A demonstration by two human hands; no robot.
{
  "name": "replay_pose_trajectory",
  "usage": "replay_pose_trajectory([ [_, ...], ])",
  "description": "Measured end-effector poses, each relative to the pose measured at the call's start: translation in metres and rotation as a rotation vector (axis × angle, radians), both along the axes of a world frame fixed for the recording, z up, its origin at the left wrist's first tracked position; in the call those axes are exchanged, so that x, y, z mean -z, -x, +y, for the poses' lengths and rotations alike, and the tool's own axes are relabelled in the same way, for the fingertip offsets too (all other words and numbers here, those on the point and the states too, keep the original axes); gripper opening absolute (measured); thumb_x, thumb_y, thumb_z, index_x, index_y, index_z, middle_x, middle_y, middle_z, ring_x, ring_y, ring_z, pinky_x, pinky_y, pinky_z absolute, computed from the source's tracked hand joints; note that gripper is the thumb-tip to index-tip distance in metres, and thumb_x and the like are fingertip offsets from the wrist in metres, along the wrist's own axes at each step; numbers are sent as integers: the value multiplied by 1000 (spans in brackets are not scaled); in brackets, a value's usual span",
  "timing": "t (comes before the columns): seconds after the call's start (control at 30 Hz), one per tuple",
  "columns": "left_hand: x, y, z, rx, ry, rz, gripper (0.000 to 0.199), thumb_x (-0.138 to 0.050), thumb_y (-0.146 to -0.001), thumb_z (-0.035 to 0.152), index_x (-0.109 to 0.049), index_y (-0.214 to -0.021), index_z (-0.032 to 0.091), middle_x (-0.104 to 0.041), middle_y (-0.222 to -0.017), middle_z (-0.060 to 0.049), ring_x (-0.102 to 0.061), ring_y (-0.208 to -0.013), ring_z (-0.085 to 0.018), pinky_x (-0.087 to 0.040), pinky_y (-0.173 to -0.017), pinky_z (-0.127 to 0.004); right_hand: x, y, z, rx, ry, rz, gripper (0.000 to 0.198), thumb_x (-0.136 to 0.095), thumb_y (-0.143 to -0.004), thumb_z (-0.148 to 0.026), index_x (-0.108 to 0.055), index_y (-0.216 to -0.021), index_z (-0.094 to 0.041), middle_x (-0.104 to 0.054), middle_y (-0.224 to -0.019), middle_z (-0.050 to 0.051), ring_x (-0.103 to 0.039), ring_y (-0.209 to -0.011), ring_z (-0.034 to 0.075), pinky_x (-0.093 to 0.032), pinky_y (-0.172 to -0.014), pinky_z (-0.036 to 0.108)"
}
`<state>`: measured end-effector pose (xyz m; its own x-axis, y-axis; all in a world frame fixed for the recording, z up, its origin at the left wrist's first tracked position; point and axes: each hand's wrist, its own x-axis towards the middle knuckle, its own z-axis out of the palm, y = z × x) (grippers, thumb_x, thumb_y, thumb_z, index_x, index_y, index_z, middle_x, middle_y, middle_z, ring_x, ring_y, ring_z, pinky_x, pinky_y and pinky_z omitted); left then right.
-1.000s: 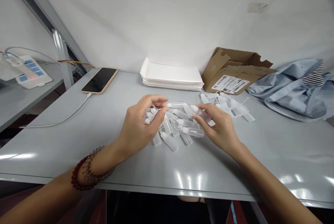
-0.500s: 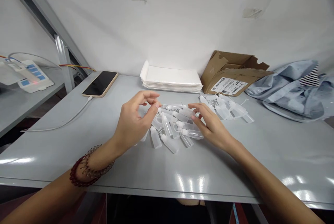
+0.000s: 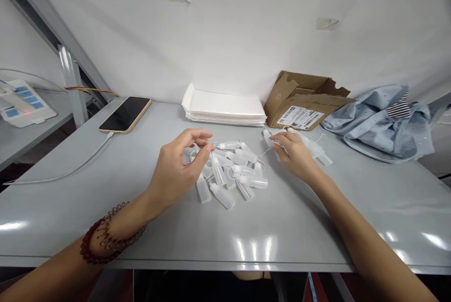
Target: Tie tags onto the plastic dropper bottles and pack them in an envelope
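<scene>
Small translucent plastic squeeze bottles (image 3: 222,196) with white caps and thin loop straps lie in a loose heap on the grey table. At the heap's left edge is my left hand (image 3: 178,166), its fingers bent and the thumb slightly apart from them, with nothing visible between. My right hand (image 3: 294,154) is over a second, smaller group of bottles (image 3: 324,158) to the right. Its fingers are closed on what appears to be one bottle, mostly hidden by the hand. A thin white strap (image 3: 266,152) shows just left of those fingers.
Behind the heap lies a stack of white envelopes (image 3: 225,104). An open cardboard box (image 3: 299,104) with a label stands right of it, beside a light blue cloth (image 3: 377,128). On the left are a phone (image 3: 126,114) on a cable and a power strip (image 3: 30,104).
My right hand has gone from the heap's right edge across to the smaller bottle group. My left hand has stayed beside the heap. The whole view has shifted slightly.
</scene>
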<state>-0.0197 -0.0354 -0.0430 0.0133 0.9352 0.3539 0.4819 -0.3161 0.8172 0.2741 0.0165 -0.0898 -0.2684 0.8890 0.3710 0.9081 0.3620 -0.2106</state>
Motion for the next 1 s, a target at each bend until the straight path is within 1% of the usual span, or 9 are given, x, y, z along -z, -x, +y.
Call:
replay_pose_trajectory([
  [0.13, 1, -1, 0, 3, 4, 23, 18, -58, -83, 26, -63, -99, 20, -69, -85, -3, -62, -90, -20, -50, -72, -29, 9, 6, 3, 18, 33, -91, 35, -36, -93, -31, -63, -113, -22, -60, -112, 14, -49, -106, 33, -42, -81, 51],
  [0.27, 1, -2, -1, 17, 3, 38, 18, -57, -83, 26, -63, -99, 20, -69, -84, -3, -63, -85, -19, -49, -64, -26, 12, 11, 4, 37, 28, -124, 35, -36, -94, -33, -66, -110, -24, -62, -110, 13, -50, -104, 32, -41, -79, 50],
  [0.37, 1, -3, -2, 18, 0, 49, 17, -57, -84, 25, -63, -99, 20, -69, -85, -3, -64, -85, -19, -48, -60, -24, 13, 12, 4, 39, 5, -95, 34, -38, -93, -33, -68, -104, -23, -63, -107, 13, -51, -103, 32, -40, -78, 49],
  [0.5, 2, -4, -4, 31, 10, 48, 18, -56, -84, 25, -63, -100, 21, -69, -86, -2, -65, -86, -18, -47, -57, -23, 8, 12, 4, 36, 1, 17, 29, -43, -90, -32, -70, -97, -21, -67, -102, 12, -53, -101, 31, -41, -79, 48],
  [0.67, 1, -4, -5, 45, 22, 55, 19, -56, -85, 26, -62, -102, 21, -68, -83, -2, -65, -89, -19, -42, -50, -21, -9, 18, -5, -16, -103, 233, 16, -53, -86, -28, -66, -90, -22, -69, -92, 7, -58, -91, 26, -45, -80, 44],
  [0.77, 1, -5, -5, 43, 15, 66, 18, -56, -84, 26, -62, -101, 21, -68, -82, -3, -64, -88, -19, -39, -45, -20, -20, 29, -16, -40, -195, 460, 7, -57, -85, -26, -63, -85, -24, -68, -86, 4, -61, -85, 22, -47, -79, 40],
  [0.83, 2, -5, -5, 51, 7, 71, 18, -56, -84, 26, -63, -100, 21, -67, -83, -3, -64, -87, -19, -38, -45, -20, -25, 39, -25, -53, -219, 639, 2, -60, -84, -26, -62, -84, -25, -67, -84, 2, -61, -83, 21, -47, -79, 39],
  [0.9, 3, -6, -6, 79, 2, 76, 18, -56, -84, 26, -63, -100, 20, -67, -86, -4, -63, -86, -18, -40, -46, -20, -28, 49, -35, -84, -186, 807, 2, -63, -82, -26, -62, -83, -25, -65, -83, 2, -61, -82, 20, -48, -76, 38],
  [1.0, 7, -7, -6, 153, 1, 112, 21, -54, -85, 25, -61, -105, 21, -67, -92, -4, -61, -91, -18, -45, -52, -21, -32, 62, -47, -140, -53, 1024, 6, -66, -80, -26, -61, -82, -26, -63, -79, 0, -63, -80, 20, -50, -72, 37],
])
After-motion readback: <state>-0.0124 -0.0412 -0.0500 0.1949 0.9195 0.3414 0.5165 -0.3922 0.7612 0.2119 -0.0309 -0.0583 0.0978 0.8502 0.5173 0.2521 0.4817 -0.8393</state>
